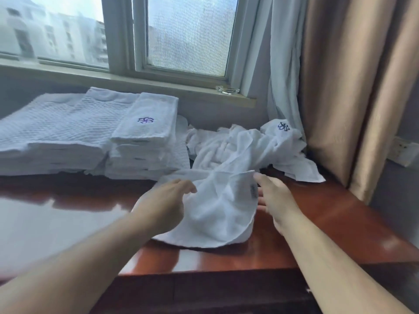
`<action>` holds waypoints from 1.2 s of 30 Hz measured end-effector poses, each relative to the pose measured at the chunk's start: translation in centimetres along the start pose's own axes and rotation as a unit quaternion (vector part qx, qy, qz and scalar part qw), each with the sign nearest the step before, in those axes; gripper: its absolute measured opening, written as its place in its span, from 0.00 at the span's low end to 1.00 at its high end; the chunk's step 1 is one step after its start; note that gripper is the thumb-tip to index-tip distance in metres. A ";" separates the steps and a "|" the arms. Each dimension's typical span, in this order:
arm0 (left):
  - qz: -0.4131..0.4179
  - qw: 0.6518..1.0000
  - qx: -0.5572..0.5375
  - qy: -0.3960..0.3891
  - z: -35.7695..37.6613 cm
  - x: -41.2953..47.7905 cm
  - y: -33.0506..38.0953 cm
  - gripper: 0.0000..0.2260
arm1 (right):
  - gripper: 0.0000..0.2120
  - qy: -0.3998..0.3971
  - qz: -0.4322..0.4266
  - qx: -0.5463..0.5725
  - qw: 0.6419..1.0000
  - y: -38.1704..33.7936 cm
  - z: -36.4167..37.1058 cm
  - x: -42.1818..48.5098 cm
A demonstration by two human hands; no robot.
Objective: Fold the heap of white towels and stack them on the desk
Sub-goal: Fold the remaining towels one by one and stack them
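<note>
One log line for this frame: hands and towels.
left hand: on towel left edge, grip unclear | right hand: pinches right edge | heap: unfolded, behind | folded stack: back left on desk

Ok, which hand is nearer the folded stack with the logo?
Left. The left hand is just in front of the stack, at the towel's left edge; the right hand is across the towel, farther right.
</note>
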State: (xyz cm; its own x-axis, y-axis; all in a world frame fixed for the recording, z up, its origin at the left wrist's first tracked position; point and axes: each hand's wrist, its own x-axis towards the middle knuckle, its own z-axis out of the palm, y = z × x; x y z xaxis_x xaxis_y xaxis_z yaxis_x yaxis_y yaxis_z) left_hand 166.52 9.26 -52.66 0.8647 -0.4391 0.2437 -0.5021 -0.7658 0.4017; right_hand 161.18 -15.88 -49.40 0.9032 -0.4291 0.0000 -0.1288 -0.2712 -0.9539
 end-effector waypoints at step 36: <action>-0.135 0.981 0.091 -0.101 6.1 0.7 0.7 0.44 | 0.10 -0.048 -0.114 -0.593 0.796 0.1 1.2 2.7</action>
State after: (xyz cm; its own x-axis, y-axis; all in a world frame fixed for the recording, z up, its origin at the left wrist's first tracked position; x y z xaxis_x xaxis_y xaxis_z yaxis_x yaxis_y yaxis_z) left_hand 166.81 5.49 -57.62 0.9597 -0.2784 -0.0379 -0.2597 -0.9303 0.2589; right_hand 164.10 -16.05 -49.90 0.9781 -0.2004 0.0555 -0.2018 -0.9792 0.0207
